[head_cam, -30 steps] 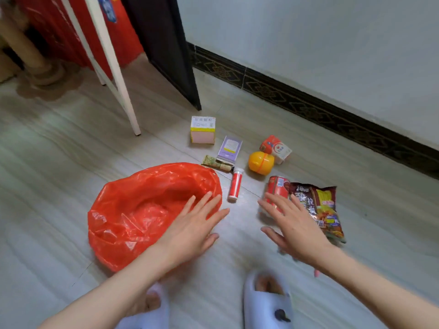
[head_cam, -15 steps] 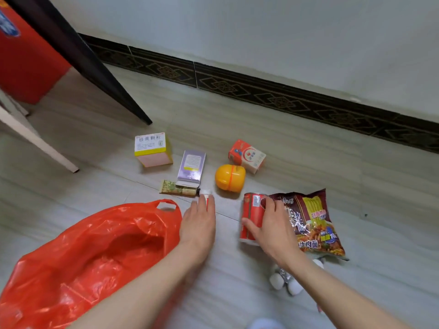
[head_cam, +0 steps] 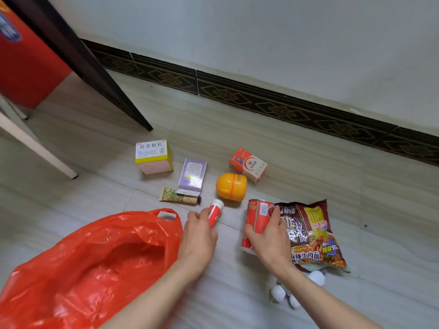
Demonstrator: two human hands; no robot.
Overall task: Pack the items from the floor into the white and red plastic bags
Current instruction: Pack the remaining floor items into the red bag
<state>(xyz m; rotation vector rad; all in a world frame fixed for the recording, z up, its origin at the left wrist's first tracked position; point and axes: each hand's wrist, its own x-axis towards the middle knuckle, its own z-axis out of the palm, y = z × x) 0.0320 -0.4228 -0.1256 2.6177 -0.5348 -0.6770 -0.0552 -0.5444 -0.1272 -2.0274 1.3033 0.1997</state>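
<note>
Red bag (head_cam: 90, 264) lies open on the floor (head_cam: 273, 150) at near left. Left hand (head_cam: 199, 236), just right of it, has its grip closed round a red tube (head_cam: 215, 213). Right hand (head_cam: 268, 238) has its grip wrapped round a red can (head_cam: 257, 214), which touches a noodle packet (head_cam: 311, 236). Farther off lie a yellow capsule (head_cam: 231, 185), three boxes and a cream tube (head_cam: 180, 198).
</note>
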